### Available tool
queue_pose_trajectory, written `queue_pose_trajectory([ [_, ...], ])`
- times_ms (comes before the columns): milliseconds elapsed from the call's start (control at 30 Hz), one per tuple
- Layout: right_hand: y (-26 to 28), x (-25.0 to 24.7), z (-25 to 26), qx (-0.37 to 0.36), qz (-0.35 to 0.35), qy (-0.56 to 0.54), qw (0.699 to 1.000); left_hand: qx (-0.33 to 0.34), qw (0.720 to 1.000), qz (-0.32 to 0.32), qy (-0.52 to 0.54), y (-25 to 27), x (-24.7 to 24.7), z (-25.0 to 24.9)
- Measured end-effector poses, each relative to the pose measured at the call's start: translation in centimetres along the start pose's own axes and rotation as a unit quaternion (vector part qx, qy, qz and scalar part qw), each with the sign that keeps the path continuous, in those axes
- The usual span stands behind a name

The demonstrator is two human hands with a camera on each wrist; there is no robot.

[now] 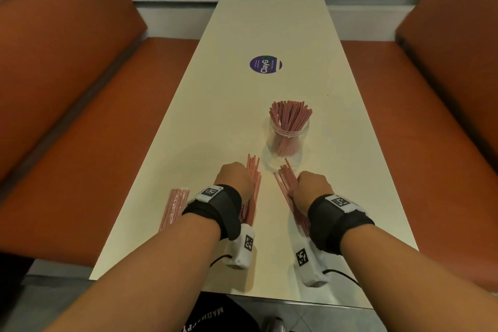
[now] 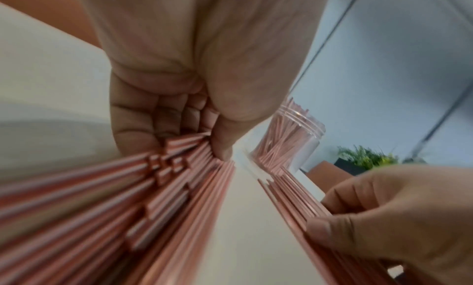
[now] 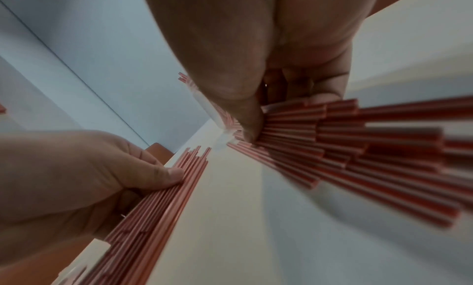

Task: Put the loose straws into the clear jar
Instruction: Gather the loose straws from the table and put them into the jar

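Observation:
A clear jar stands upright on the cream table, filled with several red-and-white straws. Just in front of it lie two loose bundles of the same straws. My left hand curls its fingers and thumb round the left bundle, which lies flat on the table. My right hand grips the right bundle the same way, thumb pressed on top. A third bundle of straws lies untouched at the table's left edge. The jar shows beyond both hands in the left wrist view.
A round purple sticker sits mid-table beyond the jar. Orange bench seats flank the table on both sides. A white wall closes off the far end. The near table edge runs below my wrists.

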State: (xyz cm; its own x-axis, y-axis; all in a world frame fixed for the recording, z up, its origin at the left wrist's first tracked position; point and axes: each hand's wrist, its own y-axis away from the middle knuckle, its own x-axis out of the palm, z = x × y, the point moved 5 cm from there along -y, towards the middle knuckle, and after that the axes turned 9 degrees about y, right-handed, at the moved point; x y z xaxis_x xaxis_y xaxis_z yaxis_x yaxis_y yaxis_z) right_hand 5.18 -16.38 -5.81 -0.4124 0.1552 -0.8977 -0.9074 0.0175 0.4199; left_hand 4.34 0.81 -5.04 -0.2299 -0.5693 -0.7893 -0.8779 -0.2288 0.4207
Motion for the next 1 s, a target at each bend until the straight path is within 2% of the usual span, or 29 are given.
queue_pose_trajectory([
  [200,-0.8,0.0,-0.3,-0.003,0.021,0.007,1.000,-0.006,1.000,0.021,0.015,-0.5,-0.7,0.3],
  [267,-1.0,-0.1,-0.5,-0.004,0.026,0.003,1.000,-0.009,0.995,0.005,0.098,-0.7,-1.1,0.7],
  [367,-1.2,-0.6,-0.9,-0.003,0.016,-0.013,1.000,-0.009,0.951,-0.011,0.309,-1.1,-1.5,0.9],
  [467,-1.4,-1.0,-1.2,-0.013,0.004,-0.038,0.999,-0.023,0.873,0.007,0.487,-1.1,-1.6,0.8],
  [567,-1.5,-1.4,-1.6,-0.021,-0.018,-0.083,0.996,-0.019,0.818,0.004,0.576,-1.4,-2.8,0.1],
  [633,-1.6,-1.9,-2.2,-0.013,-0.041,-0.128,0.991,-0.004,0.790,-0.009,0.613,-1.6,-4.4,-1.3],
  [733,-2.0,-2.7,-2.9,0.009,-0.065,-0.182,0.981,0.050,0.752,-0.015,0.658,-2.0,-7.5,-5.2],
  [833,-2.3,-3.6,-3.2,0.016,-0.077,-0.212,0.974,0.119,0.697,0.000,0.707,-2.7,-10.2,-10.2],
  [900,-2.5,-4.1,-3.5,0.016,-0.087,-0.221,0.971,0.165,0.696,-0.009,0.699,-3.0,-11.2,-12.9],
  [1000,-2.5,-4.6,-4.0,0.016,-0.104,-0.230,0.967,0.202,0.716,-0.001,0.668,-3.5,-10.4,-15.4],
])
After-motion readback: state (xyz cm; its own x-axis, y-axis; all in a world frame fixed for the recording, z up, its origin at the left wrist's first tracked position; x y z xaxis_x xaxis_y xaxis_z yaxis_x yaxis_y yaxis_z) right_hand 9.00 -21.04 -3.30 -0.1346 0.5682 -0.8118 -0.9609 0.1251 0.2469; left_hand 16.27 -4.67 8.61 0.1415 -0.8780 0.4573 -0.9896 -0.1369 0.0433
